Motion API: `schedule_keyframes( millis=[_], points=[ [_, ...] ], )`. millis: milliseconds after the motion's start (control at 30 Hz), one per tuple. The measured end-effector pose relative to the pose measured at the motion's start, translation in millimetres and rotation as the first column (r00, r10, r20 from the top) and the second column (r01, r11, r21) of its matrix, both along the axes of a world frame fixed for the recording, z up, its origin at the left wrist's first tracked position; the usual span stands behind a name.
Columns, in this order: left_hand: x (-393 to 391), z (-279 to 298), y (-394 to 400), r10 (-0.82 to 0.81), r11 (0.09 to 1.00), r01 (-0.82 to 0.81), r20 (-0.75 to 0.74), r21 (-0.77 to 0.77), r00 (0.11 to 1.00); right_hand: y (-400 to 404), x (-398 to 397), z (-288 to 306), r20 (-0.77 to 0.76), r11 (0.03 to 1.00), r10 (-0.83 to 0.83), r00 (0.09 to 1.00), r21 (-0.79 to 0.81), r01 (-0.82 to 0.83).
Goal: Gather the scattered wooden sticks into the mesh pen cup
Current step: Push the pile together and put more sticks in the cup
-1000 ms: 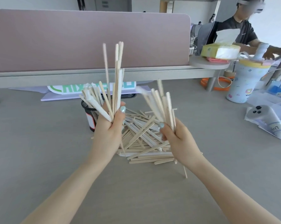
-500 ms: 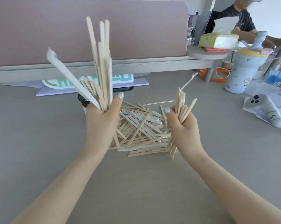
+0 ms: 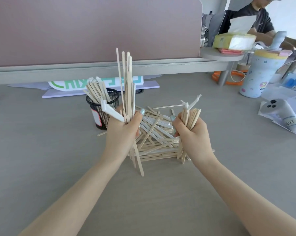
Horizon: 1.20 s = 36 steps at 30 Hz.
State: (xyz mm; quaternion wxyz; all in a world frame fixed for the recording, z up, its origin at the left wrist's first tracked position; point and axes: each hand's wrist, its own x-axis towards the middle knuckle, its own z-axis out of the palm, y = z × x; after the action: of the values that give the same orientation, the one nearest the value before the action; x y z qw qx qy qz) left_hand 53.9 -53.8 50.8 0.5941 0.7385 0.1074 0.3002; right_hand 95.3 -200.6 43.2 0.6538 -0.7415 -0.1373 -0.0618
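A black mesh pen cup point(image 3: 109, 97) stands on the grey desk, with several wooden sticks leaning out of it to the left. Just right of the cup, my left hand point(image 3: 122, 132) is shut on a tall upright bundle of sticks point(image 3: 127, 82) and a white paper wrapper; the bundle's lower ends reach the desk. My right hand point(image 3: 194, 133) is shut on a shorter bundle point(image 3: 190, 116), also standing on the desk. Between my hands lies a loose pile of wooden sticks point(image 3: 155, 133), crossing each other.
A pink divider panel point(image 3: 92, 28) closes off the back. A lilac sign point(image 3: 99, 86) lies behind the cup. At right are a blue drink cup point(image 3: 261, 74), a tissue box point(image 3: 234, 40), a white controller point(image 3: 283, 114) on plastic bags, and another person point(image 3: 249, 19).
Both hands have dropped lower, so the bundles' bottom ends now rest on the desk. The cup, hidden behind my left hand before, now shows to its left.
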Motion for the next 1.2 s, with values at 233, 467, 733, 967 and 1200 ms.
schedule_keyframes(
  millis=[233,467,733,967,1200],
  points=[
    [-6.6,11.1,-2.9,0.040,0.991,-0.050,0.084,0.124,0.996,-1.8,-2.5,4.1,0.044,0.999,-0.014,0.999,0.049,0.012],
    [-5.3,7.5,-3.1,0.024,0.981,-0.028,0.025,0.193,0.999,2.1,-5.5,1.5,0.009,0.999,0.025,1.000,0.032,-0.026],
    [-7.8,13.8,-2.8,0.053,0.992,-0.076,0.217,0.102,0.975,3.2,-8.1,-0.5,0.044,0.999,-0.008,0.999,0.039,0.006],
    [-5.3,10.3,-0.5,0.012,1.000,-0.016,0.142,0.023,0.990,2.4,-8.1,0.6,0.053,0.998,0.007,0.999,0.061,-0.011],
    [-0.9,5.8,-0.5,0.008,0.998,-0.011,0.038,0.070,0.999,2.1,-3.7,-0.5,-0.008,0.999,0.012,1.000,0.048,-0.012]
  ],
)
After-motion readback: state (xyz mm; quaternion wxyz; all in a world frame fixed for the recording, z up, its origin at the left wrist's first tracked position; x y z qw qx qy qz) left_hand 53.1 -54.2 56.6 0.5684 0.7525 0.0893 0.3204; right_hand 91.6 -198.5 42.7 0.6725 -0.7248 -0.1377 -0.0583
